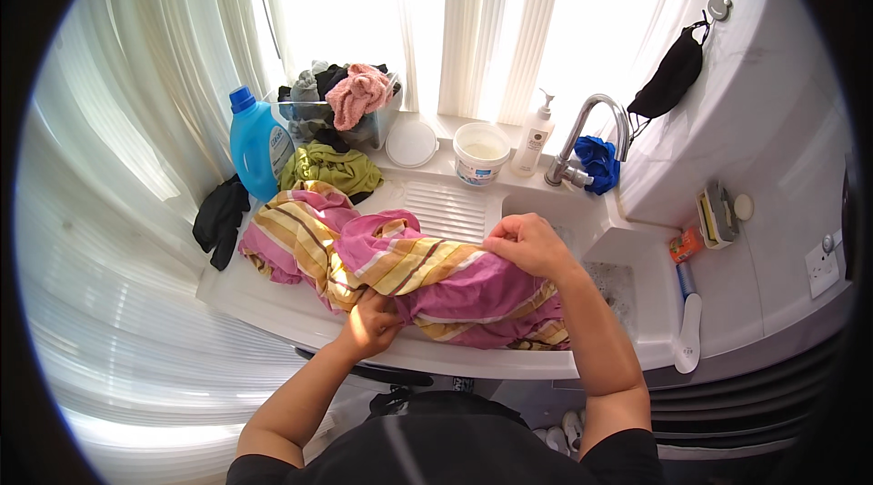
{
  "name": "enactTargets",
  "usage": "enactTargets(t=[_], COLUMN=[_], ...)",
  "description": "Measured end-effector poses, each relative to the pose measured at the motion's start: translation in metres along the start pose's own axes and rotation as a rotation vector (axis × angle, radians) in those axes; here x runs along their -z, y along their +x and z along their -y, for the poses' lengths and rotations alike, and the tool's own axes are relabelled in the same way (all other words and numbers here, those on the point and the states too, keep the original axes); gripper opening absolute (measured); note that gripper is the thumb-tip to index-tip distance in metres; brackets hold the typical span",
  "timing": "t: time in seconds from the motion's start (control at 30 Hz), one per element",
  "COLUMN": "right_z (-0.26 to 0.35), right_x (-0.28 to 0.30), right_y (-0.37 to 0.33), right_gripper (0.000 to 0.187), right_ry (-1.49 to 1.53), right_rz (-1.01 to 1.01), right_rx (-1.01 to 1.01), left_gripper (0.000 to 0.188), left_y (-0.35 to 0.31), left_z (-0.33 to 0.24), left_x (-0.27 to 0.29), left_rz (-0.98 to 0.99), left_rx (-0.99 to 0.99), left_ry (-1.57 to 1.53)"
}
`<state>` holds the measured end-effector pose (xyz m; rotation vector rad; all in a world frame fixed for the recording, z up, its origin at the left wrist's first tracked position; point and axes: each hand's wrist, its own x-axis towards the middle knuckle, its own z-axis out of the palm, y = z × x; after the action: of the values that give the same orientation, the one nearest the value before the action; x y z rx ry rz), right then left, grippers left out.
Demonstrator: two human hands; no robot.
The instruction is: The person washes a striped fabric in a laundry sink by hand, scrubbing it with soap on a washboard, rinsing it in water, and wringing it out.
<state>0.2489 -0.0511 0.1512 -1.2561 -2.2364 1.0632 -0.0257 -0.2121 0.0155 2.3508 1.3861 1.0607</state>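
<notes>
A large pink cloth with yellow, white and brown stripes (pixel 446 280) lies bunched across the washboard and over the near part of the sink basin. My left hand (pixel 373 323) is closed on a fold along its near side, the fingertips tucked under the fabric. At the cloth's far right edge, my right hand (pixel 530 247) pinches the fabric between thumb and fingers. Part of the ribbed washboard (pixel 446 210) shows behind the cloth. Suds (pixel 611 285) lie in the sink basin, right of my right wrist.
Behind stand a blue detergent bottle (pixel 258 147), a clothes-filled clear bin (pixel 366 130), a white tub (pixel 480 156), a pump bottle (pixel 533 138) and the faucet (pixel 589 135). Green clothing (pixel 332 169) and a black garment (pixel 220 220) lie left. A white-handled brush (pixel 689 330) rests on the right rim.
</notes>
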Motion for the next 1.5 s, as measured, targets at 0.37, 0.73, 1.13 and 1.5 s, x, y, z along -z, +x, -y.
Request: enactTargets(t=[0.37,0.73,1.13,1.5], right_z=[-0.085,-0.105,-0.058,-0.045], right_x=[-0.004,-0.05,0.111,-0.005], right_y=[-0.039,-0.014,-0.024,-0.016], right_gripper=[0.026,0.065,0.013,0.052], right_ry=[0.758,-0.418,0.413,-0.119], right_rz=[-0.326,-0.2,-1.088,-0.176], right_rx=[-0.289,-0.298,0.238,0.115], left_gripper=[0.022,0.056,0.022,0.04], left_y=[0.036,0.157,0.168,0.061], left_z=[-0.013,0.08,0.055,-0.01], left_x=[0.023,-0.004,0.096,0.063], left_rz=[0.038,0.133,-0.431,0.226], left_rx=[0.064,0.519,0.408,-0.095], left_ry=[0.019,0.339,0.035,0.102])
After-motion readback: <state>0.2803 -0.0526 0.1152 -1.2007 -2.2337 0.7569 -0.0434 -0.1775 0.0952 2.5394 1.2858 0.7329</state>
